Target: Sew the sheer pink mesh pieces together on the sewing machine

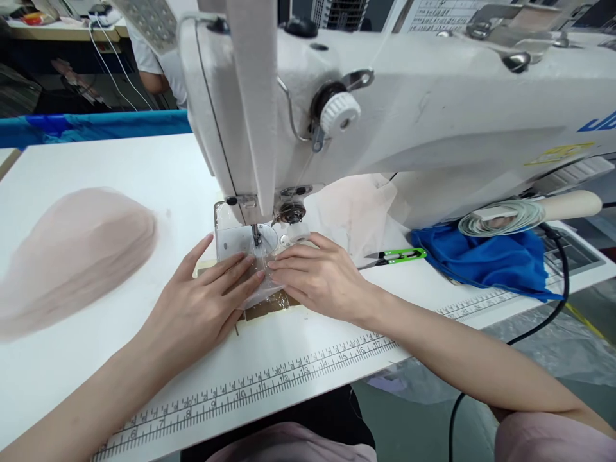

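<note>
Under the presser foot [256, 236] of a white sewing machine [433, 115] lies a piece of sheer, pale fabric [262, 292]. My left hand [205, 301] rests on it from the left, palm down, fingers spread and tips just in front of the needle. From the right, my right hand [327, 276] lies on the same fabric, fingers stretched out toward the foot. Its thumb is hidden. Both sets of fingertips nearly meet at the fabric's middle. The metal needle plate [233, 240] shows beside the foot, and brown, tape-covered board [264, 307] shows below the fabric.
A sheer pinkish fabric heap [86, 250] lies at the left. Green thread snips [402, 255] sit right of my right hand, near blue cloth [486, 256] and a coil of pale cord [500, 218]. A printed ruler [283, 378] runs along the table's front edge. Another person's arm [154, 82] shows behind.
</note>
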Motion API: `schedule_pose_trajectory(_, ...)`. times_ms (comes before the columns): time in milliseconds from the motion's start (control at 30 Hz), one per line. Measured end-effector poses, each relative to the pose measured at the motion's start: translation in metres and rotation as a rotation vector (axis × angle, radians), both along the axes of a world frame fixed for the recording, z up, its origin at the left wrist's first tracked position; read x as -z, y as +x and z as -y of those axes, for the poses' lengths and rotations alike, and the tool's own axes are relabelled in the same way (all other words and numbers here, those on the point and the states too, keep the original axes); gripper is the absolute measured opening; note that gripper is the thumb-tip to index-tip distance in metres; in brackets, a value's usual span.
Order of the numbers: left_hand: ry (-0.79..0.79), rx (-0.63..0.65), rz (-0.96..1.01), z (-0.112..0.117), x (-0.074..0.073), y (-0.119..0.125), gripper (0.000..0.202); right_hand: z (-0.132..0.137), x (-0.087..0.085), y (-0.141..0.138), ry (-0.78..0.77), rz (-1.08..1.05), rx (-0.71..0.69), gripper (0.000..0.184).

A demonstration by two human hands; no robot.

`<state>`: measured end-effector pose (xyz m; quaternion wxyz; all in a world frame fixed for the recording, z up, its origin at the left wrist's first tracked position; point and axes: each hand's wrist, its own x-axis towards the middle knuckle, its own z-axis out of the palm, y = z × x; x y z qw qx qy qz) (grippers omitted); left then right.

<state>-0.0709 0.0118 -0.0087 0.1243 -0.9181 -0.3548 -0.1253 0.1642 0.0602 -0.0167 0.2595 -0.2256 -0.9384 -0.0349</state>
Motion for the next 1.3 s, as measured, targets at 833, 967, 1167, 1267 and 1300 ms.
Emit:
schedule_pose_trajectory(833,0.062,0.039,0.072,-0.02,0.004,-0.007,0.035,-0.014,0.01,-0.008,0.076,-0.03,0.062,0.025)
schedule_pose_trajectory(967,0.055,0.061,0.083,-0.017,0.001,-0.005,0.033,-0.014,0.011,-0.006,0.154,-0.066,0.054,0.025)
schedule_pose_trajectory(1167,0.031,0.043,0.103,-0.018,0.002,-0.005,0.034,-0.014,0.01,-0.007,0.158,-0.065,0.057,0.025)
schedule_pose_trajectory(1267,0.018,0.025,0.108,-0.019,0.002,-0.005,0.035,-0.014,0.01,-0.007,0.145,-0.055,0.062,0.025)
schedule_pose_trajectory(1300,0.018,0.022,0.11,-0.019,0.002,-0.005,0.035,-0.015,0.011,-0.007,0.136,-0.052,0.061,0.025)
